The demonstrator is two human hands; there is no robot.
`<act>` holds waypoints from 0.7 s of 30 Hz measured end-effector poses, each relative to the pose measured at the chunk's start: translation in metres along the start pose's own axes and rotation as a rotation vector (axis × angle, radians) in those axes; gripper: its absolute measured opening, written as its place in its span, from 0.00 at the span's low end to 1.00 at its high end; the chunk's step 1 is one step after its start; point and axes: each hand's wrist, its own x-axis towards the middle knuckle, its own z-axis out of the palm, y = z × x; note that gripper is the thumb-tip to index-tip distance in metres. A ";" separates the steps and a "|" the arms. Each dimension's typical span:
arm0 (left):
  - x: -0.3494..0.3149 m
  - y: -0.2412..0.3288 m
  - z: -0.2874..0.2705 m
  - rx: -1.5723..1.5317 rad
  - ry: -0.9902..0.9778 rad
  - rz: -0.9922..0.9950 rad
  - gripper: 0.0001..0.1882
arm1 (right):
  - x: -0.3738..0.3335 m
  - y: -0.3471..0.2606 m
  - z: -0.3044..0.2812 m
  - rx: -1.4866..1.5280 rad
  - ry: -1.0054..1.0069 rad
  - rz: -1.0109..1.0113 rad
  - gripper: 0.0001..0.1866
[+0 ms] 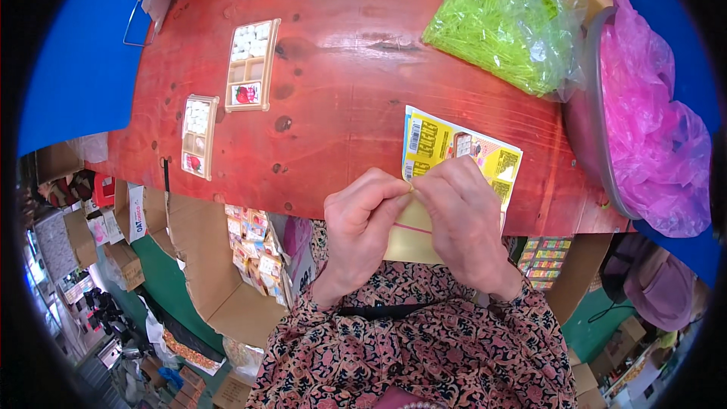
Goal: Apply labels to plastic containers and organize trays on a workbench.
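Near edge of the red-stained wooden tabletop (341, 68): the left hand (362, 223) and right hand (463, 220) meet just past the rim, fingertips of both pinched together on the near left edge of a flat yellow printed paper packet (454, 153), which lies partly on the board and partly overhanging toward the body, a thin pink band crossing its pale lower part. Open board lies to the left of the hands and across the middle; the right side is crowded. Containers: a longer pale wooden compartment tray (253, 65), far left of centre, holds white pieces in its upper cells and a red picture card in the lowest; a shorter wooden tray (199, 136), near the left edge and apart from the first, holds the same sort of contents. A clear plastic bag of lime-green shredded strips (509, 23) sits at the far right, beside a round basin lined with pink plastic film (651, 129) at the right edge. Below the table: open cardboard cartons (227, 288) with small coloured packets, over a green floor. Blue sheeting (76, 53) lies beyond the table's left. Sleeves are dark floral fabric.
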 end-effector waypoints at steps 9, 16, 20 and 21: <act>0.000 -0.005 0.000 -0.020 0.031 -0.028 0.03 | 0.002 0.004 0.003 0.066 0.027 0.024 0.08; -0.003 -0.008 0.003 -0.053 0.033 -0.062 0.03 | 0.003 0.000 0.001 0.047 0.000 0.047 0.06; -0.004 -0.008 0.003 -0.014 0.028 -0.032 0.03 | 0.004 0.001 0.003 0.022 -0.010 0.077 0.06; -0.003 -0.008 0.003 -0.018 0.027 -0.026 0.03 | 0.005 0.001 0.003 0.013 -0.003 0.087 0.06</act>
